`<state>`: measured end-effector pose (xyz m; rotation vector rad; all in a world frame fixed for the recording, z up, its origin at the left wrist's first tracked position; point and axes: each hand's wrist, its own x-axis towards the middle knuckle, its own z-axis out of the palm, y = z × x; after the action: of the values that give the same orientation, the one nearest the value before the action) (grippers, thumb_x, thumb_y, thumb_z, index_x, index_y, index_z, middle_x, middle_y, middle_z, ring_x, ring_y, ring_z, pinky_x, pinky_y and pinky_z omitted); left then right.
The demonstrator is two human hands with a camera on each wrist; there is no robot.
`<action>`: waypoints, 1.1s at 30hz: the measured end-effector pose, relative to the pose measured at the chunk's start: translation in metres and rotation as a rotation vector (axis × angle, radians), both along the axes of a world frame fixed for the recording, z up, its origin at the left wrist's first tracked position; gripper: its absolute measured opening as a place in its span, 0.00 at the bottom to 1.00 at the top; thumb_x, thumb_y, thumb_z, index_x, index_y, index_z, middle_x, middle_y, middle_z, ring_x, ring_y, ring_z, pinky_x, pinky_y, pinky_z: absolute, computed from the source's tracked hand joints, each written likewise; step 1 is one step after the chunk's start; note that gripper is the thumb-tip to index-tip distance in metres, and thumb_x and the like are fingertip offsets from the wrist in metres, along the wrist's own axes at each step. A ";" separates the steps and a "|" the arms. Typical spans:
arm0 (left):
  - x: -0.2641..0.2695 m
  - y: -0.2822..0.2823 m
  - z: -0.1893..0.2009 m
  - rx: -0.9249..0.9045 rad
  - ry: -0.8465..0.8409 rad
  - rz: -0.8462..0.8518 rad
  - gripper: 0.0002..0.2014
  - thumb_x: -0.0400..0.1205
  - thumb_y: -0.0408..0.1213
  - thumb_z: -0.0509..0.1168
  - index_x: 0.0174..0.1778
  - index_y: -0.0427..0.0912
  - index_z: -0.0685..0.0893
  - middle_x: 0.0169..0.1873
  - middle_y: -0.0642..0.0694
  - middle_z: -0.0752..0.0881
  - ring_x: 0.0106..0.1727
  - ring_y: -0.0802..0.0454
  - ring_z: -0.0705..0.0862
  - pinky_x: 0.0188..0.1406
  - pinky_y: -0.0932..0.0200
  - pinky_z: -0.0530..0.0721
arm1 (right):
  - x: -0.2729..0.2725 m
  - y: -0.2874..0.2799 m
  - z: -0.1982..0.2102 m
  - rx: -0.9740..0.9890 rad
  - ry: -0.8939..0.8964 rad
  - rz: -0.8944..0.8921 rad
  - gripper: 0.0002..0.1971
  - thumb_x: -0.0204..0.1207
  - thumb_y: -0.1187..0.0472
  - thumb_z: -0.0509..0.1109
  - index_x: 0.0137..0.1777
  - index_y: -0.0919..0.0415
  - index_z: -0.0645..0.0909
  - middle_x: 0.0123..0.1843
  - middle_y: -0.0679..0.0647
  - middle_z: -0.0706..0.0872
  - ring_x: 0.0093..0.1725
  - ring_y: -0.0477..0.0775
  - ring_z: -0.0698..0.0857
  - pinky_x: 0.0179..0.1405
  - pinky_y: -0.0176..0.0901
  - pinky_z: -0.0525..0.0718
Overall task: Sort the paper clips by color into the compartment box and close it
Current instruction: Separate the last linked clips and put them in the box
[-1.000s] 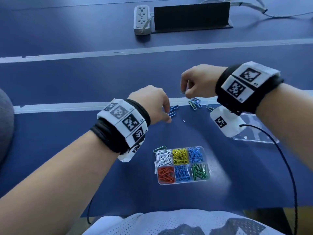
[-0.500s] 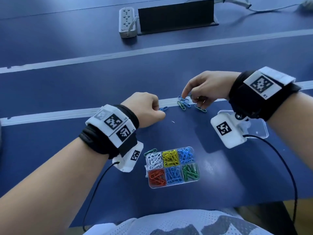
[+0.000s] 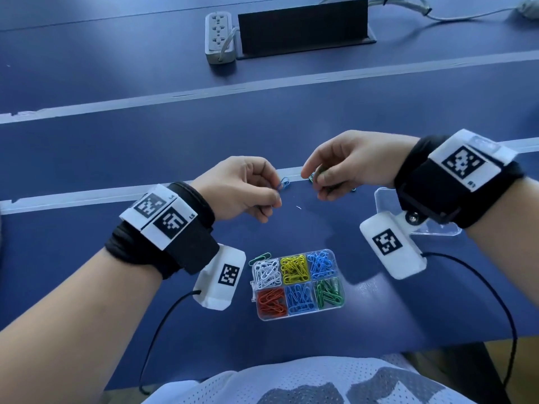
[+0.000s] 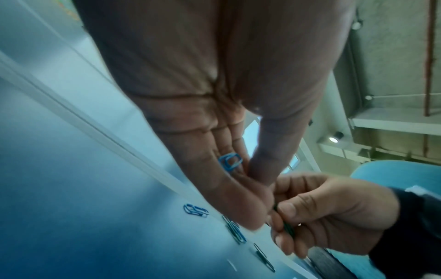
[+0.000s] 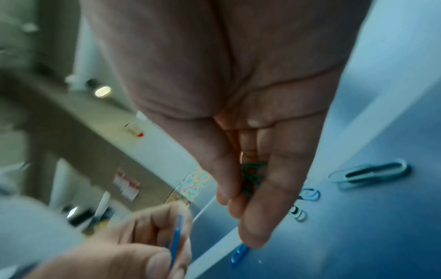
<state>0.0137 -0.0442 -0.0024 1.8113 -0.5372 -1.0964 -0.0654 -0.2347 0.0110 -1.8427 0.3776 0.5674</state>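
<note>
Blue paper clips (image 3: 283,183) sit pinched between the thumb and curled fingers of the left hand (image 3: 242,189), raised just above the table; the left wrist view shows one blue clip tucked against the fingers. Close beside it, the right hand (image 3: 347,167) curls its fingers round a small bunch of green paper clips (image 3: 316,176), which the right wrist view shows bundled inside the cupped fingers. The two hands nearly meet over a pale strip (image 3: 145,192) that runs across the dark blue table (image 3: 116,147).

A few loose clips (image 4: 236,234), blue and dark, lie on the table beneath the hands near that strip. Nearer the person stands the clear compartment box (image 3: 339,282), open, with six sections: white, yellow and blue clips along the far row, orange, blue and green along the near row. One green clip (image 3: 259,257) lies on the table touching the box's far left corner. A clear lid (image 3: 385,199) rests flat on the table under the right wrist, apart from the box. Both wrists wear black bands with printed markers and white camera housings. Far across the table lie a power strip (image 3: 218,37) and a dark stand (image 3: 303,24).
</note>
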 end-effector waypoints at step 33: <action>-0.108 0.022 0.017 0.271 -0.752 -0.522 0.20 0.76 0.33 0.62 0.62 0.57 0.79 0.47 0.53 0.87 0.47 0.50 0.84 0.51 0.52 0.83 | -0.132 0.071 -0.011 -0.353 -0.245 -0.094 0.09 0.66 0.68 0.77 0.41 0.52 0.89 0.34 0.47 0.90 0.37 0.43 0.86 0.41 0.27 0.82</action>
<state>-0.0944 -0.0225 0.0143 2.3940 -1.4222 -0.7982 -0.1976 -0.1634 0.0005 -2.1907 0.4154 0.2143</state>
